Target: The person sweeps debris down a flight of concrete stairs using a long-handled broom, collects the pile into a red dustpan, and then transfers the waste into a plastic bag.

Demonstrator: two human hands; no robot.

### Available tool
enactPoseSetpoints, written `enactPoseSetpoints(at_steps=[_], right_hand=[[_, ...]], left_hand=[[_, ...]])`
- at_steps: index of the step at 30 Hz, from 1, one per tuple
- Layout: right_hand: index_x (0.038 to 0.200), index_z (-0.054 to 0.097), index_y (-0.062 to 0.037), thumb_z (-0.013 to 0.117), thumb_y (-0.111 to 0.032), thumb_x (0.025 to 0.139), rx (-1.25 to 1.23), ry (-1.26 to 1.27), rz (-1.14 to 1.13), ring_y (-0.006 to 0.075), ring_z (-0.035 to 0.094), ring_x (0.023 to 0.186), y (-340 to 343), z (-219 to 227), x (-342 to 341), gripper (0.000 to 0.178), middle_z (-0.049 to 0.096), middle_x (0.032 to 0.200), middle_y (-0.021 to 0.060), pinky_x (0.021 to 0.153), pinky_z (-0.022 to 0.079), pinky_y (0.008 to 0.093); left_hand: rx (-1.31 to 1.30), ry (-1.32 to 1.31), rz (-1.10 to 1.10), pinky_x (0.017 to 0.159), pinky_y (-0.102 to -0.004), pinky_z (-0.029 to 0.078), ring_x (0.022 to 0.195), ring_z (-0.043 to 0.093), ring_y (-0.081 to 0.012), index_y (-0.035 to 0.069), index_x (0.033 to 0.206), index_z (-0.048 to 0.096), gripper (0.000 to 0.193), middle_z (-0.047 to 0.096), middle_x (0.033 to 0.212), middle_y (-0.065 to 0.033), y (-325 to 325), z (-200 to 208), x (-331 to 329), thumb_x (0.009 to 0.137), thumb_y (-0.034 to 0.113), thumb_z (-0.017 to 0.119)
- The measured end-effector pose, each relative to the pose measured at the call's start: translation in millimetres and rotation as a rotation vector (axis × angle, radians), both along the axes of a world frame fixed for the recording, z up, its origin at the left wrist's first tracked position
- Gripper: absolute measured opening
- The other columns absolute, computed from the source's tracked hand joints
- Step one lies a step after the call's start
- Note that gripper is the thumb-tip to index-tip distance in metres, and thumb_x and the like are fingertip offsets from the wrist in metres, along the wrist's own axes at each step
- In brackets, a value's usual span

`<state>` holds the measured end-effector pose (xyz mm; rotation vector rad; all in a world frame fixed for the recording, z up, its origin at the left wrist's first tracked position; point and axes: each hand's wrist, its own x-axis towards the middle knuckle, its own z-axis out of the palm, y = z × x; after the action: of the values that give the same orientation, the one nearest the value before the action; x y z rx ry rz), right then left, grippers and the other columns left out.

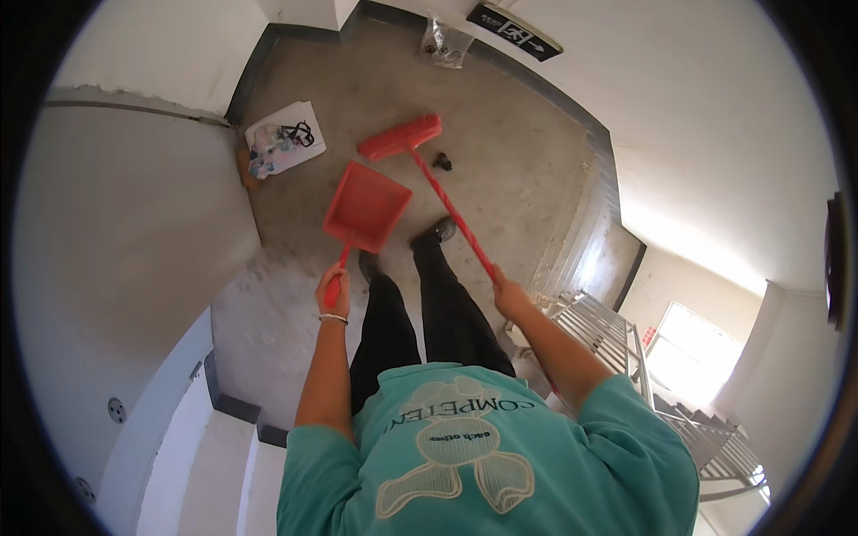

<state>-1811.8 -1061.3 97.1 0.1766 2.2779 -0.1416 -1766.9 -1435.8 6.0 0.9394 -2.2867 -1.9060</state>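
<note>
My left hand (332, 290) is closed round the short handle of a red dustpan (368, 207), whose pan spreads out ahead of my feet. In my right hand (511, 297) is the long red stick of a broom (454, 213). The red broom head (400, 137) lies just beyond the dustpan's front edge, apart from it. A small dark clump (442, 162) rests on the floor to the right of the broom stick. My dark shoes stand behind the pan and beside the stick.
At the left, a white box or board (299, 147) bears a colourful packet and a black cord. A clear plastic bag (444, 43) sits by the far wall, under a hanging exit sign (516, 30). Metal stair railings (594, 326) rise at the right, near a bright window.
</note>
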Motion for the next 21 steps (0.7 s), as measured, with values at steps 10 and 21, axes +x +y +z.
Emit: enactPoseSetpoints(at_steps=[10,21], right_hand=[[0.133,0.034,-0.0261,0.042,-0.025,0.090,-0.427,-0.301,-0.858,0.0127,0.044,0.040,-30,134,57,0.044,0.046,0.055,0.0055,0.038,0.041,0.0275],[0.134,0.032,-0.0219,0.040,-0.025,0.090,-0.292,0.011,-0.880,0.0139,0.043,0.037,-8,42,34,0.045,0.045,0.055,0.0054,0.035,0.039,0.0280]], left_hand=[[-0.051,0.052,-0.314,0.080,-0.0299,0.044,0.085,0.059,-0.0217,0.003,0.088,0.058,0.016,0.062,0.093,-0.0116,-37,-14,-24,0.078,0.016,0.058],[-0.125,0.077,-0.599,0.077,-0.0286,0.044,0.079,0.058,-0.0199,0.003,0.086,0.057,0.014,0.060,0.084,-0.0094,-13,-1,-97,0.076,0.013,0.057]])
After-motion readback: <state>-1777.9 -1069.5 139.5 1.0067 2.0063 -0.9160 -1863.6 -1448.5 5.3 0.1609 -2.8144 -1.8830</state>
